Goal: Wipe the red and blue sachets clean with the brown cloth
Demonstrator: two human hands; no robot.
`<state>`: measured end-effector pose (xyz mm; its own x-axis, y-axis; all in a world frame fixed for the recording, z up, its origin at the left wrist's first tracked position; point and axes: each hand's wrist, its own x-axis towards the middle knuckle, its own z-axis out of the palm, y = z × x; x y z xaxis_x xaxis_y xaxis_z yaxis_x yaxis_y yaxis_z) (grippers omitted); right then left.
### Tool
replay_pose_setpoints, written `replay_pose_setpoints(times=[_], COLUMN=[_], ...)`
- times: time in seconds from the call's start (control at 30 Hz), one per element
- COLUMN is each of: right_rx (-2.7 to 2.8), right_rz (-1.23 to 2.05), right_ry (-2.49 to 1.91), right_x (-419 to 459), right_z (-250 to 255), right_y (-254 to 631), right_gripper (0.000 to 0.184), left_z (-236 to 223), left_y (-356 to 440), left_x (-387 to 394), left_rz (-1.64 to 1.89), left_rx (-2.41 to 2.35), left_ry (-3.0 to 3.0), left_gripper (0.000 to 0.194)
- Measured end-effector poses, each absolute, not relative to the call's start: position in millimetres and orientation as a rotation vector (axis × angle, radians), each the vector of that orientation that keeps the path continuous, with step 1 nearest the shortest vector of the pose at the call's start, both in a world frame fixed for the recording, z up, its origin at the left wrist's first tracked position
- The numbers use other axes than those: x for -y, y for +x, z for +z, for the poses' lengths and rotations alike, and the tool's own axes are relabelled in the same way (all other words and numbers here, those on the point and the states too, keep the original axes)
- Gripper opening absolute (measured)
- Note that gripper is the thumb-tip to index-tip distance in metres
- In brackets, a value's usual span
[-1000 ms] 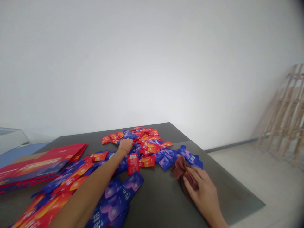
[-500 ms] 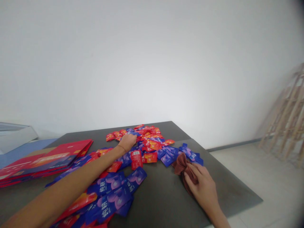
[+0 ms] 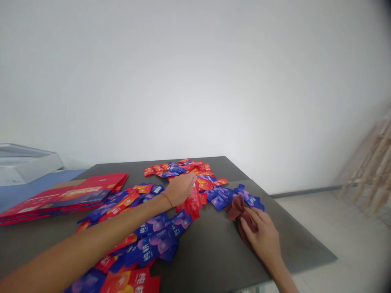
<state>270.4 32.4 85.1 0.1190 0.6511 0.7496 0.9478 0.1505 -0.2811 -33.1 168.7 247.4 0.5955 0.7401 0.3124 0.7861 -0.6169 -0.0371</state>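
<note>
1. Two bare hands work over a dark grey worktop [image 3: 293, 244]. Clock directions are from the wearer, 12 straight ahead.
2. Left hand [image 3: 180, 190], at 12: left fingers [image 3: 190, 181] are narrow, pinched over the top of a red sachet [image 3: 193, 203], which stands tilted just under them.
3. Right hand [image 3: 262, 238], near 1: right fingers [image 3: 255, 219] are closed around a bunched brown cloth [image 3: 240, 211], which rests on the worktop.
4. Loose red-orange sachets [image 3: 183, 167] lie beyond the left hand at 12. Blue sachets [image 3: 159, 240] are spread under the left forearm [image 3: 91, 240] at 11, with more blue sachets [image 3: 221, 197] just beyond the cloth. Flat red cartons [image 3: 67, 199] are stacked at 10.
5. Pinching at the sachet's top end looks right: a narrow hold should keep it from dragging neighbouring sachets.
6. Against the earlier view, the left hand has moved right, and the red sachet no longer lies flat. The right hand and cloth look about the same.
</note>
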Motion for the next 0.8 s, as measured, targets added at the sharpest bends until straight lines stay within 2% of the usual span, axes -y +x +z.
replay_pose_setpoints(times=[0.33, 0.8], right_rx=[1.587, 1.572], right_rz=[-0.436, -0.391], right_ry=[-1.605, -1.602], right_x=[-27.0, -22.0], right_z=[94.7, 103.0], right_y=[267.6, 264.4], right_gripper=[0.038, 0.037], left_z=[162.5, 144.3], left_y=[5.6, 25.1], left_x=[-124.2, -134.6], left_rz=[0.009, -0.023], left_rx=[0.891, 0.39], left_ry=[-3.048, -2.939], left_gripper=[0.031, 0.024])
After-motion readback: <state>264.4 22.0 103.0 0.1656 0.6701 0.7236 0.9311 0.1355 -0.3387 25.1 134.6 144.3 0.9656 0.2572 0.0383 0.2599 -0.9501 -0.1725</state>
